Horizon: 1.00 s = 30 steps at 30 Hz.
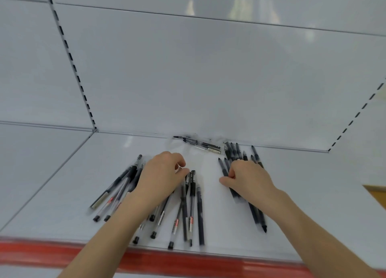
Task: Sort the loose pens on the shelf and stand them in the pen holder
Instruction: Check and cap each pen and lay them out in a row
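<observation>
While both bare forearms reached in over the front edge, the pens lay flat in several heaps on the white shelf (100,158). The left hand (163,175) sat palm down over a fan of clear-barrelled pens (117,194) with black caps. These pens spread out from under the wrist to both sides, many of them with their capped ends toward the front edge. Its fingers were curled, and the thumb and forefinger tips met just beside the top of the middle cluster (192,194). Whether they actually pinched a pen I could not tell, since blur smeared that spot.

The right hand (248,177) was well apart from the left, with bare shelf between them. Its fingers were curled round a bundle of dark pens (258,215), with the thumb pressed against the bundle's left side. The bundle ran from beyond the knuckles, under the palm and out toward the front. Further dark pens (234,152) lay just past the knuckles, near the back.

A few wrapped pens (200,145) in clear plastic lay along the foot of the pale back panel (188,79). A red strip (41,250) ran along the shelf's front edge.
</observation>
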Available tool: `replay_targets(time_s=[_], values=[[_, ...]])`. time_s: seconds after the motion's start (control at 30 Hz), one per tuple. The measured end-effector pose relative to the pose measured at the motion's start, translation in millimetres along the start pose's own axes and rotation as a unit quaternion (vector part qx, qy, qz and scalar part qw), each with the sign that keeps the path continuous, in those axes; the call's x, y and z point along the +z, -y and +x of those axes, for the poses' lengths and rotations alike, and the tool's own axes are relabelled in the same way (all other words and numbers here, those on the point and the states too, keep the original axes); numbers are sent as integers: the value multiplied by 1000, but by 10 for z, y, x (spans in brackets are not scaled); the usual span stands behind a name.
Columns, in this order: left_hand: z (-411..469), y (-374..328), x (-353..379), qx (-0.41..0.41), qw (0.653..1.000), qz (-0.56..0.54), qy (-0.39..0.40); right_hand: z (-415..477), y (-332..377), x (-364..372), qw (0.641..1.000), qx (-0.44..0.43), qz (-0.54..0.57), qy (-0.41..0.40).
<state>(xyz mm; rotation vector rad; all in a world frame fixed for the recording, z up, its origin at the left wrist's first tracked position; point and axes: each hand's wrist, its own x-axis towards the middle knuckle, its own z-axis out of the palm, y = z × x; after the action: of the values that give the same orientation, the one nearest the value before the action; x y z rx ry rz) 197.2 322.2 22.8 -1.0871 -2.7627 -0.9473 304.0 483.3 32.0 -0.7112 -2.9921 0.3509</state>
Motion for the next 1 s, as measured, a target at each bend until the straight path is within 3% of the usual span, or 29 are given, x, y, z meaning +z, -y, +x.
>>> replay_targets(time_s=[0.17,0.27,0.43,0.63,0.8,0.9,1.0], values=[[140,40,13,-4,1000,5,3,26,28,1,1000,-3,-7,13],[356,37,34,-15,1000,-1,-8,8,-34,-20,995,14,101,9],[653,-4,161,-52,998,21,28,-62,-138,-127,969,37,233,-67],[805,39,261,-64,993,94,43,-211,-179,-151,931,58,356,-54],[652,56,69,-45,987,-153,33,-272,-173,-199,921,15,370,-119],[422,-17,-130,-46,939,-339,39,-330,-88,-269,906,-33,397,-142],[234,-78,-294,-46,898,-437,32,-375,24,-322,890,-70,424,-150]])
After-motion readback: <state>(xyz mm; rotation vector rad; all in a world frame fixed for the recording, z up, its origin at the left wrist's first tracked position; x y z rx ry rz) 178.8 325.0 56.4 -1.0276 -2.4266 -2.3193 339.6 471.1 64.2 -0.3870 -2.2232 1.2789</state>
